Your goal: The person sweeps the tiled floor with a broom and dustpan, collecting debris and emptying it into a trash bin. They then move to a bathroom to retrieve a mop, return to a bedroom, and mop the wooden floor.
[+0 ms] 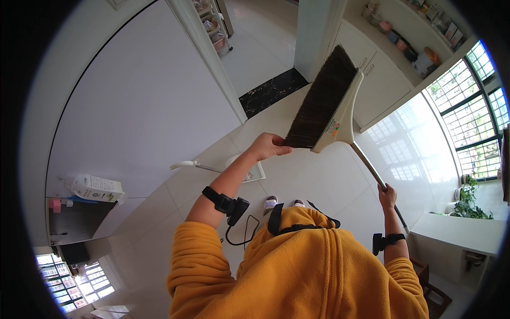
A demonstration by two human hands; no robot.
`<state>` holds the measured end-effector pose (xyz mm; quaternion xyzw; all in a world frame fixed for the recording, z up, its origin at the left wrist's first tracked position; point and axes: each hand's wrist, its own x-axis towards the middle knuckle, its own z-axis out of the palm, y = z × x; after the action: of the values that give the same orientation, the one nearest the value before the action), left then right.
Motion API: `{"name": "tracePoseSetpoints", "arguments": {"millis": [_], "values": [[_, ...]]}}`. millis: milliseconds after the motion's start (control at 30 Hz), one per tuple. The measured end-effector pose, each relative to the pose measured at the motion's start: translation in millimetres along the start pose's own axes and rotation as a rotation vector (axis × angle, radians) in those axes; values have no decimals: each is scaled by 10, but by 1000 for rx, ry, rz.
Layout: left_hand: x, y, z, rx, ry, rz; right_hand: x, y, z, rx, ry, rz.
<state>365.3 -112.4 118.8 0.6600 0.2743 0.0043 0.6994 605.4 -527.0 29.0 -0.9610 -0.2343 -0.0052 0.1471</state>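
Observation:
A broom (342, 115) with dark bristles, a cream plastic head and a metal handle is raised in front of me, its head tilted up. My right hand (387, 196) is closed around the lower part of the handle. At the near lower corner of the bristles is my left hand (273, 146), thumb and fingers pinching the bristle tips. Below and behind my left forearm, a white dustpan (259, 172) with a long handle lies on the tiled floor, partly hidden by the arm.
A pale panel wall (139, 99) stands at the left, with a packaged carton (97, 189) near a recess. Ahead, a black marble threshold (275, 92) crosses a doorway. White cabinets (380, 87) and shelves with pots stand ahead right; a white counter (458, 233) with a plant is at the right.

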Motion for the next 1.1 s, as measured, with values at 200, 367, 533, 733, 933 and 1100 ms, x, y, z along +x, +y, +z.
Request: {"name": "tracePoseSetpoints", "arguments": {"millis": [200,367,533,733,933,1100], "values": [[72,-45,-61,-4,24,-5,23,18,28,-24,-37,31],[76,-244,-438,-35,163,-11,-37,132,-22,-68,-22,103],[104,-636,-889,-88,419,-99,-104,221,-71,-127,-90,274],[186,-1345,-1195,-149,647,-158,-171,179,5,-225,-243,458],[233,-2233,-1422,-102,834,-322,-267,109,211,-393,-421,524],[383,-3312,-1431,-230,885,-568,-257,226,655,-401,-689,714]]}}
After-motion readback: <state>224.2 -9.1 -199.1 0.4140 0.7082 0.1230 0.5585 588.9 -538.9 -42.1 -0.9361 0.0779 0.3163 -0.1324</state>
